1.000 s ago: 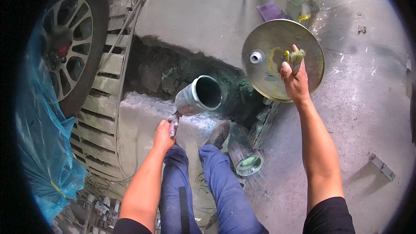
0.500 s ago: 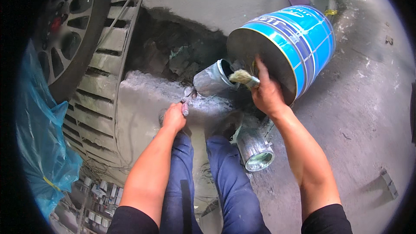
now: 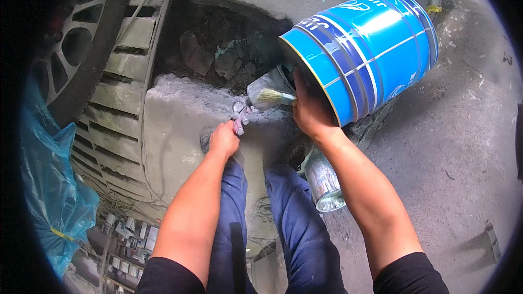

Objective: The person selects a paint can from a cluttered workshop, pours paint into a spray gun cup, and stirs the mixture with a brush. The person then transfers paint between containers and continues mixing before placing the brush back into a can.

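My left hand point(image 3: 223, 140) is closed around the pinkish handles of a plier-like tool point(image 3: 241, 122). The tool's head meets the lower left end of a grey metal cylinder point(image 3: 261, 88). Held in my right hand point(image 3: 313, 111) is a paintbrush point(image 3: 269, 97); its pale bristles lie across the cylinder's outer wall, near its open end. A large blue metal drum point(image 3: 376, 54) lies tilted just above and beyond the right hand. Its dark end faces the hand and partly hides the fingers. Below my right wrist, a second shiny metal cylinder point(image 3: 324, 179) lies partly behind the forearm.
A broken pit point(image 3: 212, 49) with rubble opens beyond the rough concrete ledge point(image 3: 180, 114). To the left are a slatted grate point(image 3: 111, 95), a car wheel point(image 3: 81, 32) and blue plastic sheeting point(image 3: 54, 185). A small metal piece point(image 3: 493, 242) lies on the right floor.
My right hand has brought the brush left, from the cylinder's mouth to its outer wall. The drum shows more of its side. My left hand keeps its hold on the tool.
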`<state>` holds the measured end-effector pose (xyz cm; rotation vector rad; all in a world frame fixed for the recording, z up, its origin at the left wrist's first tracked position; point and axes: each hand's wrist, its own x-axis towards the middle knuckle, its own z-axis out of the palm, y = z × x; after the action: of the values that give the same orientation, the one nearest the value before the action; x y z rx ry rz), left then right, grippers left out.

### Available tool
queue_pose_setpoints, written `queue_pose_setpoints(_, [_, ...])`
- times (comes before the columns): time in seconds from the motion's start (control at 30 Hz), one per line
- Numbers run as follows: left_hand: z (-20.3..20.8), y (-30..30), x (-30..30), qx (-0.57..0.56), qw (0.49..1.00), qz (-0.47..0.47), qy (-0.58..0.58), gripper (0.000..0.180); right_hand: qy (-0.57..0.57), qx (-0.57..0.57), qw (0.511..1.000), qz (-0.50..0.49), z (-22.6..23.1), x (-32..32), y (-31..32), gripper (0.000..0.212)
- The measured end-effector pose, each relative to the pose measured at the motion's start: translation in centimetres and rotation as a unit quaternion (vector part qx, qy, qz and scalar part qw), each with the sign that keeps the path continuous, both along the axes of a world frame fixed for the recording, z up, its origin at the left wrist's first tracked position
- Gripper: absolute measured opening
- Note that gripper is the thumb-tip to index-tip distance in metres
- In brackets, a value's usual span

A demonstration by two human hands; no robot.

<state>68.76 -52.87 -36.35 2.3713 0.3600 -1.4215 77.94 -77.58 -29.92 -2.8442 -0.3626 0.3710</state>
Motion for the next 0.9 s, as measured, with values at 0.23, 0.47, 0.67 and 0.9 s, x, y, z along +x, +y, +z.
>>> queue_pose_setpoints(0.23, [2.2,0.2,0.9,-0.018,0.999,0.012,-0.025,0.02,0.02,0.095,0.992,-0.076,3.0,1.0,-1.5,0.069])
queue_pose_setpoints(0.47, [5.4,-0.8,2.6,-0.055,0.993,0.019,-0.105,0.019,0.044,0.29,0.939,-0.181,8.3,2.0,-7.1,0.071])
queue_pose_setpoints(0.67, [8.4,-2.1,4.1,-0.13,0.977,-0.008,-0.171,0.018,0.058,0.389,0.858,-0.331,14.5,5.2,-14.6,0.057])
queue_pose_setpoints(0.9, [12.2,-2.3,4.6,-0.261,0.923,0.016,-0.281,0.017,-0.081,0.307,0.88,-0.353,16.6,8.1,-29.1,0.048])
